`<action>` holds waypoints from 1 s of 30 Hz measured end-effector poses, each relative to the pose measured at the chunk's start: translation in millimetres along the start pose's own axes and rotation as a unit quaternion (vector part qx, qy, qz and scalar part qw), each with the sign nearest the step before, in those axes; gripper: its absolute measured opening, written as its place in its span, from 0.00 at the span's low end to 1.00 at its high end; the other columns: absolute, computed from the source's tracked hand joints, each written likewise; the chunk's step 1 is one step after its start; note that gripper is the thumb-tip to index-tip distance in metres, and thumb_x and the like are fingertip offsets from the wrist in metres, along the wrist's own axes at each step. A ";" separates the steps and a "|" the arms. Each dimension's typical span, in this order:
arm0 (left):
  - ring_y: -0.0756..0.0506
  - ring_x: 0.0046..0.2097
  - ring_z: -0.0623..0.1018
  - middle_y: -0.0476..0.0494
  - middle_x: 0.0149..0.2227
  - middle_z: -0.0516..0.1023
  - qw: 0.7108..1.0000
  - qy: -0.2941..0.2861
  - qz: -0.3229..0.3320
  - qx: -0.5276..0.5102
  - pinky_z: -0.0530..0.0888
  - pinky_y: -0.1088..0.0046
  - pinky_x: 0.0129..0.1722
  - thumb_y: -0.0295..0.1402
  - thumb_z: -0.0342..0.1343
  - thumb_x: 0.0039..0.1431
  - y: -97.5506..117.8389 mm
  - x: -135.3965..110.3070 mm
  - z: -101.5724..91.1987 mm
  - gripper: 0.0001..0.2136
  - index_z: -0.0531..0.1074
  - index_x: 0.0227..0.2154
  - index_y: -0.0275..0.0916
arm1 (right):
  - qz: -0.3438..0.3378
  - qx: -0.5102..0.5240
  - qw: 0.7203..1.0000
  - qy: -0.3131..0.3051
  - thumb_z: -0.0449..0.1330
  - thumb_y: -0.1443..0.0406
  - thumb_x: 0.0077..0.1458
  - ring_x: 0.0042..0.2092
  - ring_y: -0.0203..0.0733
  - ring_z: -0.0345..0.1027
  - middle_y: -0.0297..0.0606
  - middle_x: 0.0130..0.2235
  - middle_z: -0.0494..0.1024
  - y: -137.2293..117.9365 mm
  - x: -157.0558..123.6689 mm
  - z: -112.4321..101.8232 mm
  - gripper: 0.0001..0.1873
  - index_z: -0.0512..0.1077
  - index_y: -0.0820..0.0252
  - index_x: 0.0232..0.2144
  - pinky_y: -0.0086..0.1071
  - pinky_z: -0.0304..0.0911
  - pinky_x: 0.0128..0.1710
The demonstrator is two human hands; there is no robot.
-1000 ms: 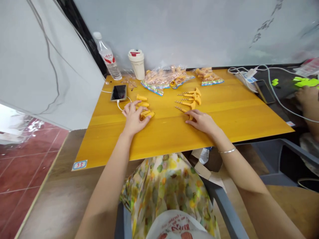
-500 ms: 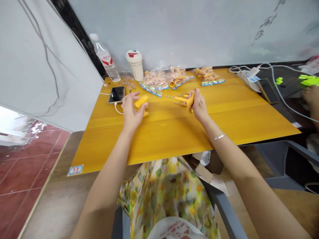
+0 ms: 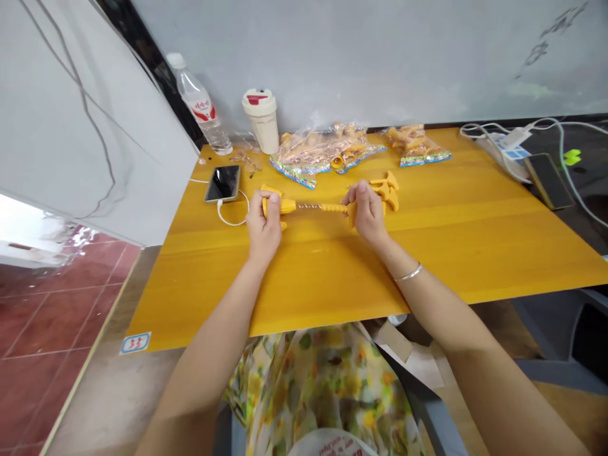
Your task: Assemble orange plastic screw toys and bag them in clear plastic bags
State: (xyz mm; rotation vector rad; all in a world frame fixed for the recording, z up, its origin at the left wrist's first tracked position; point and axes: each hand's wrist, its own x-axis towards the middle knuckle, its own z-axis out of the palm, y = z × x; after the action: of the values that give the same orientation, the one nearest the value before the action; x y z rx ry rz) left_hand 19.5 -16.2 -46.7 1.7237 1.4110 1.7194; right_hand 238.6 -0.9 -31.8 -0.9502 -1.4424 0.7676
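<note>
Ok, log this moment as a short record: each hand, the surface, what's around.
left hand: holds a yellow plastic plug
right hand: holds a yellow T-handled screw, its thin shaft reaching the plug
beside right hand: more yellow T-handled screws
surface: yellow wooden table
behind: clear plastic bag of yellow parts; black smartphone on a white cable

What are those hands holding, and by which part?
The left hand grips a yellow plastic anchor around its body; the right hand pinches a yellow-handled screw by its handle, its thin shaft pointing toward the anchor.
</note>
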 end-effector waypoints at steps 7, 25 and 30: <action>0.48 0.33 0.70 0.49 0.30 0.67 1.000 0.011 0.004 -0.002 0.69 0.70 0.36 0.56 0.44 0.67 9.3 -8.5 3.4 0.22 0.66 0.32 0.42 | -0.028 -0.001 0.999 -0.022 0.46 0.37 0.63 0.26 0.33 0.63 0.33 0.28 0.69 -3.5 -7.0 4.7 0.30 0.62 0.54 0.26 0.31 0.64 0.28; 0.50 0.27 0.66 0.52 0.25 0.63 0.996 -0.084 0.034 -0.016 0.66 0.71 0.31 0.57 0.46 0.65 19.5 -18.2 5.2 0.22 0.64 0.30 0.43 | 0.094 0.055 0.991 -0.079 0.50 0.38 0.62 0.20 0.33 0.61 0.29 0.24 0.66 -12.5 -19.2 18.7 0.28 0.62 0.53 0.29 0.31 0.60 0.22; 0.52 0.25 0.62 0.54 0.24 0.58 0.993 -0.088 -0.060 -0.049 0.64 0.74 0.27 0.57 0.44 0.66 15.6 -23.9 13.8 0.23 0.62 0.29 0.42 | -0.090 -0.066 0.994 -0.019 0.43 0.44 0.69 0.27 0.37 0.65 0.33 0.27 0.68 -13.4 -30.0 17.1 0.26 0.62 0.53 0.28 0.34 0.65 0.30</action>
State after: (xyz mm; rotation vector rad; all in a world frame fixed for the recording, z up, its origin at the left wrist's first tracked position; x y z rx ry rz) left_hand 43.2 -36.9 -50.9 1.6578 1.3019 1.5093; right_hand 219.5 -32.4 -35.3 -0.8950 -1.6025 0.5661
